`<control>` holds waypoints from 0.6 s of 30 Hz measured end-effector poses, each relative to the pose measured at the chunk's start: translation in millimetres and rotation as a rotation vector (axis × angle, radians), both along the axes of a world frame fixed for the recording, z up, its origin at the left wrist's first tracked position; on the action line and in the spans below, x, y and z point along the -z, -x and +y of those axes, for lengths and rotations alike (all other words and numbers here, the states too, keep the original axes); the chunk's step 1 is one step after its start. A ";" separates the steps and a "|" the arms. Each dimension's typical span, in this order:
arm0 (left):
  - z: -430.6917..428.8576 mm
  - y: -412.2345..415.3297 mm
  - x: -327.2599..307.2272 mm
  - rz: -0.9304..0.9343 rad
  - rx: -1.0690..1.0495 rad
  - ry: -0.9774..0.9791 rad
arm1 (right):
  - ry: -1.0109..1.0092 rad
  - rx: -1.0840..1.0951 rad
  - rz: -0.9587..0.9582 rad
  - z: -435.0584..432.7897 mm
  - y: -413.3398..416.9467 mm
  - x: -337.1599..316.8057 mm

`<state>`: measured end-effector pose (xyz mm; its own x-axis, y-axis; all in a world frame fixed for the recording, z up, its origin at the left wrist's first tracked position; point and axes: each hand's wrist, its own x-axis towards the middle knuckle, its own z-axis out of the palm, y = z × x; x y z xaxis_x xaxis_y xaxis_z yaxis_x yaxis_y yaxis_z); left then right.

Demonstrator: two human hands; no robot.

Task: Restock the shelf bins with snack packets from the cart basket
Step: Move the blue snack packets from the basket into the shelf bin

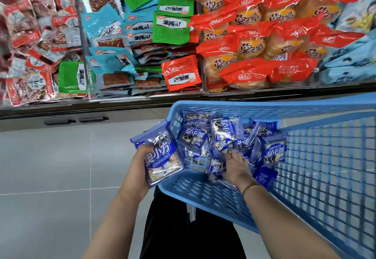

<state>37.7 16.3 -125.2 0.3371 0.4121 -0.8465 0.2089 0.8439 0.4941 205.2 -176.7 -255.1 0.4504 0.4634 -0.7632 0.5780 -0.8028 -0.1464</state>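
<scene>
Blue packets just ahead of the right hand, a stack held in the left.
Right hand (236, 165) is down in the blue cart basket (325, 157), fingertips among the loose snack packets (223, 132) lying just ahead of it; whether it grips one I cannot tell. Left hand (142, 157) clutches a stack of packets (162, 157) at the basket's left corner, long side pointing toward the shelf bins (146, 96) beyond.
</scene>
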 end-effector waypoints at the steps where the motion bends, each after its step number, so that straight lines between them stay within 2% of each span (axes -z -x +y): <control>1: -0.6 -0.6 0.6 0.003 -0.016 -0.008 | 0.001 0.007 0.009 -2.2 -0.5 1.0; 4: -3.6 -3.4 -2.8 0.024 -0.036 -0.031 | -0.001 -0.001 0.000 -1.7 -2.2 6.1; 9: -9.4 -8.1 -4.2 0.033 0.002 -0.071 | 0.088 -0.197 -0.107 7.6 -8.6 9.5; 11: -10.9 -8.5 -4.5 0.054 0.007 -0.102 | 0.040 -0.181 -0.094 5.9 -11.4 4.1; 13: -13.2 -10.0 -4.7 0.069 0.005 -0.150 | -0.111 -0.149 -0.041 4.7 -13.2 -7.4; 15: -17.9 -13.5 -5.5 0.087 -0.005 -0.208 | -0.286 0.012 0.068 2.4 -13.2 -27.5; 18: -29.3 -19.8 -5.5 0.123 0.029 -0.334 | -0.475 0.451 0.352 -5.4 -19.8 -63.9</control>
<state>57.5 -13.0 -119.7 0.2562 0.6647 -0.7018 0.3057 0.6331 0.7112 225.0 -182.1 -191.2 0.4409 0.6069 -0.6613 0.0617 -0.7555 -0.6523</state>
